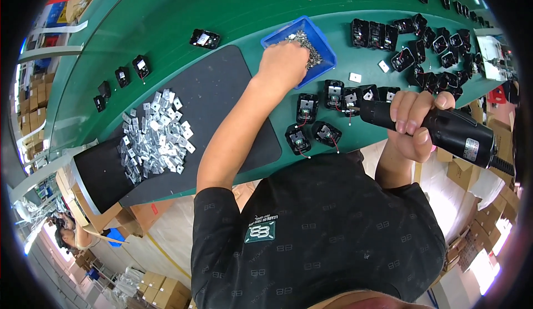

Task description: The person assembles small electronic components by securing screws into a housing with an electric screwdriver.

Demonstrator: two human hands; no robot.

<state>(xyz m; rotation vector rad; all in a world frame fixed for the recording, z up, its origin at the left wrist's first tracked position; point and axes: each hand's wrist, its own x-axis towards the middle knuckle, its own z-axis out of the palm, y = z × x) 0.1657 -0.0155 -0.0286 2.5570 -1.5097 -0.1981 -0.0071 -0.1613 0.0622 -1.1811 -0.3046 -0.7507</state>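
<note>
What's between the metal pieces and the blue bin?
The head view shows black mat, then green table, with the left wrist above, near the blue bin.

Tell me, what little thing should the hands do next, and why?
Perhaps the left hand should pinch out one small silvery metal piece: it reaches into the blue rectangular plastic bin that holds them, while the right hand grips a black cylindrical tool.

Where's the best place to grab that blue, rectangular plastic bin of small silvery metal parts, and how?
I'd pinch the blue plastic bin by its right-hand wall, coming from the right, with thumb and fingers either side of the rim. That wall is raised and exposed, while the left hand reaches over the opposite side. Keep it level: the metal parts lie loose.
</note>
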